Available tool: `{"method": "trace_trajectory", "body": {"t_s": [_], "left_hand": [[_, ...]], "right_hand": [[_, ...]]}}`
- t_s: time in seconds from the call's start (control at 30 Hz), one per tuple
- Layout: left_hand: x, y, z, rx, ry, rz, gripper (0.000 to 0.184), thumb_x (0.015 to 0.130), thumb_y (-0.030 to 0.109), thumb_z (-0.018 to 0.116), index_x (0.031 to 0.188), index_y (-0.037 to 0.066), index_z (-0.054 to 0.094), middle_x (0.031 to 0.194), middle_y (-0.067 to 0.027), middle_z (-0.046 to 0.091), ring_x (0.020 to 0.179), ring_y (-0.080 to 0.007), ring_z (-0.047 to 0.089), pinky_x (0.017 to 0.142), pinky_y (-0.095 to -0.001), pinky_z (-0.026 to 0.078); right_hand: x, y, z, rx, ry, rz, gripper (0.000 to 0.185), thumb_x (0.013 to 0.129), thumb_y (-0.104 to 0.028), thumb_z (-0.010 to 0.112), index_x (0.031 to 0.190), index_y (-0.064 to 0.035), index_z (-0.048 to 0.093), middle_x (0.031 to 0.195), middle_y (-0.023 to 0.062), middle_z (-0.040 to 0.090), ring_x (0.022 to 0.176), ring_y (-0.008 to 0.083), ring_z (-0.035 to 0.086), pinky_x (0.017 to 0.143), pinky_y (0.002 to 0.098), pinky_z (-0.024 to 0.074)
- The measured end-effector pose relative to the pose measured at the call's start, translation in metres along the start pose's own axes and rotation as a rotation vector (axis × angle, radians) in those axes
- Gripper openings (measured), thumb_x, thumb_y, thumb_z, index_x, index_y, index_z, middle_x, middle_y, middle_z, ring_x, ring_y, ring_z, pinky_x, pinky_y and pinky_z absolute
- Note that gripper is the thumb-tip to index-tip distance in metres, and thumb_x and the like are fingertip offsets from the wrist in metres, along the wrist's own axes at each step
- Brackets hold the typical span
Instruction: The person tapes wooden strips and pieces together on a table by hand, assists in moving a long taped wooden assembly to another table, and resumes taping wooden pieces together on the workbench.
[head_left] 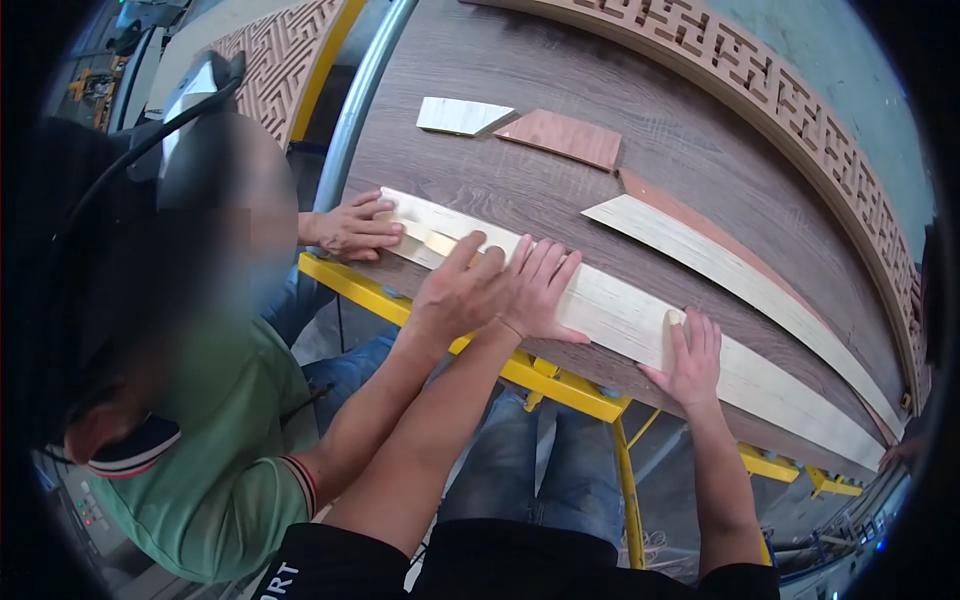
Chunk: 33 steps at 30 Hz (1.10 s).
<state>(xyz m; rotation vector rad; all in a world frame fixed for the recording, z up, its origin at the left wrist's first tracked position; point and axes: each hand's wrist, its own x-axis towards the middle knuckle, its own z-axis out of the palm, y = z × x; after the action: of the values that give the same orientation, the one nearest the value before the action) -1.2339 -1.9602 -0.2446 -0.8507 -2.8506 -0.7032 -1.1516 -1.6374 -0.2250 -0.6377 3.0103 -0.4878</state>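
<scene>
A long pale wooden board (620, 318) lies along the near side of the table. My left hand (545, 290) rests on its middle with the fingers stretched out and the thumb apart. Further right, my right hand (693, 365) lies over the board's near edge, fingers extended; a small pale yellow piece or covering shows at one fingertip, and I cannot tell which. Beside my left hand, a co-worker's hand (460, 288) presses near a small pale wood block (440, 242) on the board. The co-worker's other hand (358, 228) touches the board's left end.
Beyond the board, a pale curved strip (720, 255) lies against a reddish one (735, 235). Two short offcuts, one white (460, 115) and one reddish (565, 138), lie farther back. A curved lattice panel (780, 95) borders the wood-grain tabletop (480, 60). A yellow frame (540, 375) runs along the front.
</scene>
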Motion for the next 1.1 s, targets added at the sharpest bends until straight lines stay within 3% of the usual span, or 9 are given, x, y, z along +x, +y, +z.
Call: {"method": "trace_trajectory", "body": {"t_s": [0.1,0.83,0.93,1.1], "left_hand": [[0.0,0.001,0.0,0.015,0.023,0.017,0.119,0.056,0.089,0.066,0.134,0.0,0.055,0.128,-0.0214,0.055,0.124,-0.0414,0.05,0.115,-0.0628,0.025],[-0.001,0.005,-0.008,0.062,0.065,0.062,0.12,0.051,0.087,0.071,0.131,-0.001,0.056,0.126,-0.0235,0.055,0.123,-0.0439,0.051,0.113,-0.0621,0.03],[0.022,0.009,-0.035,0.154,-0.2,-0.049,0.095,0.065,0.072,0.066,0.128,0.001,0.061,0.127,-0.0203,0.059,0.122,-0.0395,0.055,0.108,-0.0555,0.038],[0.112,0.04,-0.104,0.306,-1.012,-0.325,0.056,0.087,0.047,0.056,0.123,0.006,0.069,0.129,-0.015,0.065,0.121,-0.0323,0.062,0.099,-0.0445,0.05]], "right_hand": [[-0.002,0.001,0.002,-0.02,0.019,-0.001,0.091,0.063,-0.054,0.084,0.131,-0.0018,0.054,0.138,0.0272,0.048,0.126,0.0467,0.046,0.106,0.0619,0.0351],[-0.007,-0.003,0.004,-0.029,0.062,0.021,0.092,0.062,-0.05,0.086,0.134,-0.0044,0.052,0.139,0.0243,0.048,0.128,0.0456,0.046,0.111,0.0593,0.0341],[-0.008,-0.003,0.003,-0.026,0.055,0.03,0.094,0.061,-0.05,0.087,0.134,-0.0039,0.051,0.14,0.0242,0.047,0.129,0.046,0.046,0.111,0.0602,0.0336],[-0.008,-0.004,0.003,-0.021,0.066,0.019,0.093,0.061,-0.051,0.087,0.133,-0.003,0.051,0.14,0.0241,0.047,0.129,0.0458,0.046,0.111,0.0599,0.0334]]}}
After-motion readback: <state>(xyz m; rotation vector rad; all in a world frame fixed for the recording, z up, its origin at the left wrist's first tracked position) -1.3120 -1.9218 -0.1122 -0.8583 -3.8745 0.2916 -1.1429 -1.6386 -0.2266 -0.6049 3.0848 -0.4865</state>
